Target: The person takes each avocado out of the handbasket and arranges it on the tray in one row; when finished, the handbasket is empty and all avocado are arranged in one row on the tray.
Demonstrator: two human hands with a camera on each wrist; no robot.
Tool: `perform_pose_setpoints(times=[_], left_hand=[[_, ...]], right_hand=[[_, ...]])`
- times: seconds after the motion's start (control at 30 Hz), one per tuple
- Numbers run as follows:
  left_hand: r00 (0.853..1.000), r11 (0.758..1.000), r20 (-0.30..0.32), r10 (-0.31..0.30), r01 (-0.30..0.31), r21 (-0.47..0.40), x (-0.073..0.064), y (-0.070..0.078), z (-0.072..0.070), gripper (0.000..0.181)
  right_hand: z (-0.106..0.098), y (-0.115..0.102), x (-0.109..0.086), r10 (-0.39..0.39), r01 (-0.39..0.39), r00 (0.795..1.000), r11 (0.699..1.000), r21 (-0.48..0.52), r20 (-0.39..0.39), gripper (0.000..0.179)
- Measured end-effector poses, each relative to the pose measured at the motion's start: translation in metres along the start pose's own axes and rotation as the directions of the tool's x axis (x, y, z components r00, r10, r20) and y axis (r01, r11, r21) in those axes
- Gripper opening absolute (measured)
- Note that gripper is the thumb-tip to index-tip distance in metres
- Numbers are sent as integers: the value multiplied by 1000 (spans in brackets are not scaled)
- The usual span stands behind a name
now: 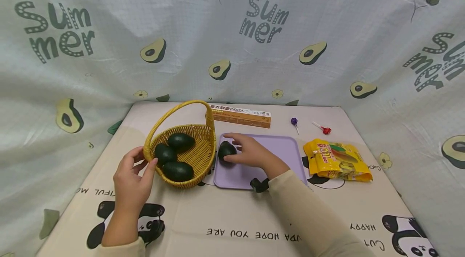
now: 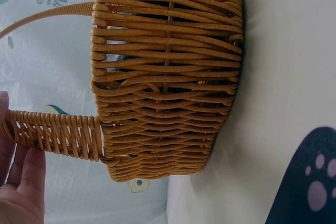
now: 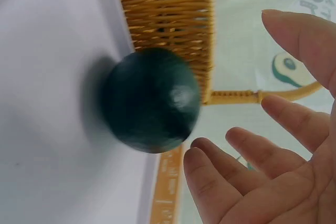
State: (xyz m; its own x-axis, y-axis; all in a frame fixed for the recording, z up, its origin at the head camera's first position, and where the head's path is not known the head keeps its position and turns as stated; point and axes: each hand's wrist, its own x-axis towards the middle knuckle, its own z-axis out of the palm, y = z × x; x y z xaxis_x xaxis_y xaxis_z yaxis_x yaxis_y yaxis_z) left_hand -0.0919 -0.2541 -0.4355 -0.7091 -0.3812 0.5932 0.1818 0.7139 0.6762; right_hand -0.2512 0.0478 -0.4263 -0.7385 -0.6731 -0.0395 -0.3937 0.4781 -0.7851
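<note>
A yellow wicker basket stands on the table with three dark green avocados in it. My left hand pinches the basket's handle low on its left side, thumb on one face and fingers on the other. Another avocado lies at the left end of a lilac tray, right beside the basket. Around this avocado reaches my right hand, its fingers spread and loosely bent. In the right wrist view the fingertips lie close to the avocado without closing on it.
A pasta box lies behind the tray. To the right are a purple lollipop, a red lollipop and a yellow candy bag. A small dark object shows by the right sleeve at the tray's front edge.
</note>
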Motion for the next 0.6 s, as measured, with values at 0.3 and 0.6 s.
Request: perform_pose_setpoints(times=[0.3,0.6], left_hand=[[1000,1000,6,2,-2,0,1,0,-2,47],[1000,1000,16,11,-12,15,2,-1,-2,47]], right_hand=[[-7,-24,-4,-64,65,998,997,39,-12,81],[-13,-46,1,-119,119,993,992,28,-29,83]])
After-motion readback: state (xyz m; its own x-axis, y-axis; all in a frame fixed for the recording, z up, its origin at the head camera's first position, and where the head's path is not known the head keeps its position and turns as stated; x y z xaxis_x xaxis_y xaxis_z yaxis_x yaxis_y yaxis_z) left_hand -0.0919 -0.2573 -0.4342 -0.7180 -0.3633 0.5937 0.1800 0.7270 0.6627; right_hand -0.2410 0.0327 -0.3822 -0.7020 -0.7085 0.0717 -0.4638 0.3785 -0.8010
